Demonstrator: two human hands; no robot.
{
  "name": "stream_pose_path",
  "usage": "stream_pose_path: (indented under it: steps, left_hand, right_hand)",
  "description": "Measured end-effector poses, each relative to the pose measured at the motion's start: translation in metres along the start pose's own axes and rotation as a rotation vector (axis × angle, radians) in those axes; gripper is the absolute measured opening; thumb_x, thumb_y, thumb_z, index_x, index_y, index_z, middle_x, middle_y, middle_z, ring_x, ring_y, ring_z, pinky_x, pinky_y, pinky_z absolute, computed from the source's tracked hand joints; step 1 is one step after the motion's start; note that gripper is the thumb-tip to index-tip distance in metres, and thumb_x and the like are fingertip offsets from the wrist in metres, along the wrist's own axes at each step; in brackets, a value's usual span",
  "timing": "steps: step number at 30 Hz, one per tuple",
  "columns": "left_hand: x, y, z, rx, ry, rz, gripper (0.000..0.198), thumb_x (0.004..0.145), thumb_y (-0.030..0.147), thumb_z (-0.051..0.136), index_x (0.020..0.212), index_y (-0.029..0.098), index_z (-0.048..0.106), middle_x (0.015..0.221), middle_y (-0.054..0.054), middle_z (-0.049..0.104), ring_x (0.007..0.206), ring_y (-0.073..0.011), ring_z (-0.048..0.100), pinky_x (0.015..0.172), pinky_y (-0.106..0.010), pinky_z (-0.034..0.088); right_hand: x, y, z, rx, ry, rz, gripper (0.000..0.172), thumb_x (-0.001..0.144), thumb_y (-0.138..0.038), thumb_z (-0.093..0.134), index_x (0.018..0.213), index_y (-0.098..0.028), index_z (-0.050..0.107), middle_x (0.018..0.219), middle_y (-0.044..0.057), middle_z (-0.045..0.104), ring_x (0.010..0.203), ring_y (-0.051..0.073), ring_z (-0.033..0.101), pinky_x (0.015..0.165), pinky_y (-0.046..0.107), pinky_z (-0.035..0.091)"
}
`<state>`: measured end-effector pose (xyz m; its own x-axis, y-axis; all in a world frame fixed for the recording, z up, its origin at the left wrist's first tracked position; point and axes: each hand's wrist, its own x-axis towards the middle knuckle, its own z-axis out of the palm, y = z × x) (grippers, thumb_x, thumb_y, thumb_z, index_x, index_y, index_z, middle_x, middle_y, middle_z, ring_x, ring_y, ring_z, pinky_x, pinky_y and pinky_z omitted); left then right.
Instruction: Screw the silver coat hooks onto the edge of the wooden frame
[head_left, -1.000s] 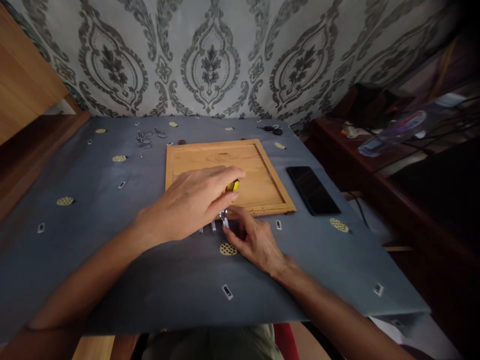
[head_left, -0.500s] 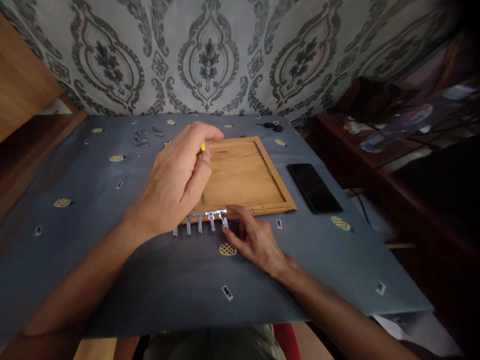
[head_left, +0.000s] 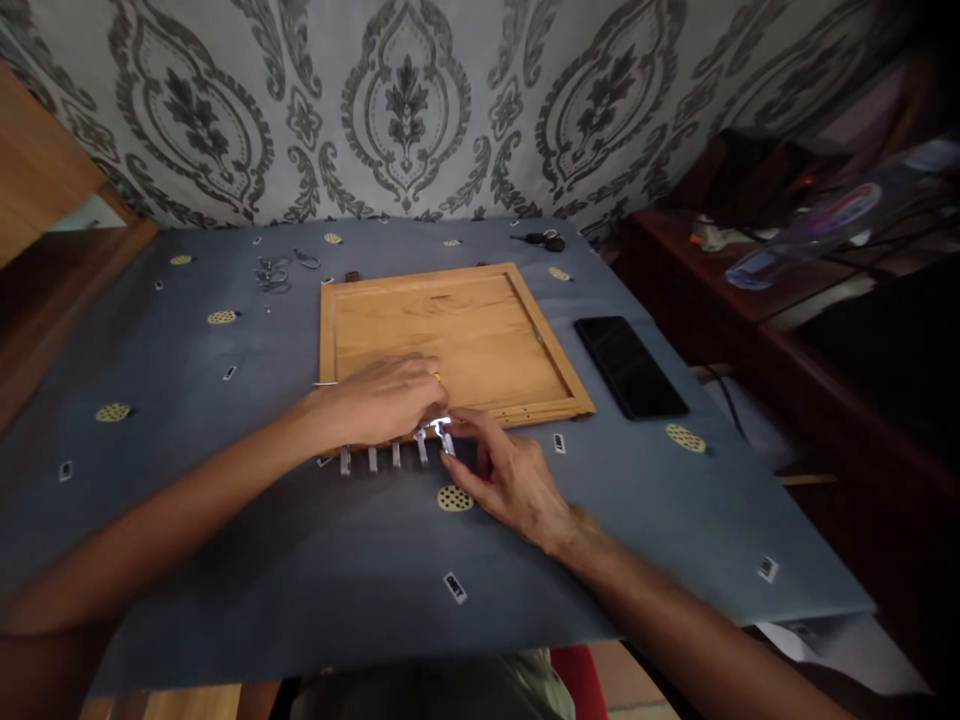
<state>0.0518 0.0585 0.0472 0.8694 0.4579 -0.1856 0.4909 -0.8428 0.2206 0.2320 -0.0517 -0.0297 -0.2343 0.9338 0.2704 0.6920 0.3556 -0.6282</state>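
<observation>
A framed wooden panel point(head_left: 450, 325) lies flat on the table, a row of silver metal hooks point(head_left: 397, 455) along its near edge. My left hand point(head_left: 382, 395) is closed over that edge, its fingertips down by the rightmost hook. It grips what looks like a screwdriver point(head_left: 325, 383): a thin metal shaft sticks out to the left and a bit of yellow shows by the fingers. My right hand point(head_left: 517, 480) pinches the rightmost metal hook point(head_left: 445, 436) between thumb and forefinger. Whatever lies under my left fingertips is hidden.
Loose metal hooks point(head_left: 274, 272) lie at the back left of the cloth-covered table point(head_left: 300, 570). A black phone point(head_left: 630, 366) is right of the panel, keys point(head_left: 546, 240) behind it. Further right, a plastic bottle point(head_left: 810, 235) is near a dark red side table point(head_left: 675, 255).
My left hand has come down from above the panel to its near edge by the rightmost hook. My right hand keeps its pinch. The view has shifted slightly.
</observation>
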Motion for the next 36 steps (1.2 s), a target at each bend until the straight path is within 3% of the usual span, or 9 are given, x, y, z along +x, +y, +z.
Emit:
stream_pose_path:
  steps: [6, 12, 25, 30, 33, 36]
  left_hand:
    - [-0.003, 0.012, -0.002, -0.024, -0.066, -0.026, 0.027, 0.096, 0.017, 0.05, 0.075, 0.015, 0.066, 0.086, -0.005, 0.06, 0.074, -0.0147, 0.051, 0.064, -0.028, 0.032]
    - [-0.005, 0.02, -0.004, 0.01, -0.106, -0.066, 0.022, 0.09, 0.011, 0.051, 0.078, 0.015, 0.069, 0.086, -0.007, 0.059, 0.077, -0.0166, 0.052, 0.066, -0.03, 0.035]
    - [-0.007, 0.018, 0.001, 0.0, -0.082, -0.072, 0.026, 0.088, 0.01, 0.047, 0.085, 0.015, 0.072, 0.09, -0.008, 0.06, 0.08, -0.0174, 0.054, 0.069, -0.031, 0.037]
    - [-0.01, 0.019, -0.003, -0.02, -0.093, -0.045, 0.021, 0.089, 0.024, 0.053, 0.077, 0.014, 0.068, 0.088, -0.006, 0.057, 0.078, -0.017, 0.053, 0.067, -0.03, 0.036]
    - [-0.01, 0.019, -0.004, -0.043, -0.085, -0.039, 0.029, 0.09, 0.038, 0.058, 0.073, 0.015, 0.065, 0.086, -0.005, 0.055, 0.077, -0.0167, 0.053, 0.066, -0.03, 0.036]
    - [-0.01, 0.02, -0.003, -0.047, -0.084, -0.05, 0.028, 0.088, 0.039, 0.06, 0.074, 0.016, 0.064, 0.088, -0.005, 0.055, 0.078, -0.017, 0.053, 0.066, -0.029, 0.036]
  right_hand:
    - [0.0, 0.0, 0.0, -0.004, -0.014, -0.012, 0.035, 0.095, -0.035, 0.049, 0.126, -0.018, 0.053, 0.1, 0.006, 0.079, 0.045, 0.012, 0.058, 0.052, 0.029, 0.052]
    - [0.0, 0.001, 0.0, -0.037, -0.001, -0.044, 0.033, 0.095, -0.034, 0.05, 0.124, -0.018, 0.055, 0.099, 0.006, 0.08, 0.045, 0.012, 0.059, 0.053, 0.029, 0.051]
    - [0.0, 0.003, 0.0, -0.029, -0.03, -0.032, 0.038, 0.097, -0.039, 0.052, 0.129, -0.018, 0.049, 0.1, 0.008, 0.08, 0.05, 0.016, 0.064, 0.054, 0.032, 0.052]
    - [0.0, 0.002, -0.001, -0.036, -0.046, -0.016, 0.04, 0.097, -0.039, 0.052, 0.131, -0.018, 0.049, 0.097, 0.008, 0.08, 0.052, 0.017, 0.066, 0.055, 0.032, 0.052]
    - [0.0, 0.002, -0.002, -0.044, -0.049, -0.009, 0.041, 0.096, -0.037, 0.053, 0.131, -0.018, 0.05, 0.094, 0.007, 0.079, 0.05, 0.016, 0.065, 0.053, 0.031, 0.051]
    - [0.0, 0.003, -0.003, -0.059, -0.069, 0.0, 0.044, 0.093, -0.036, 0.057, 0.132, -0.018, 0.05, 0.09, 0.006, 0.079, 0.052, 0.017, 0.066, 0.054, 0.031, 0.051]
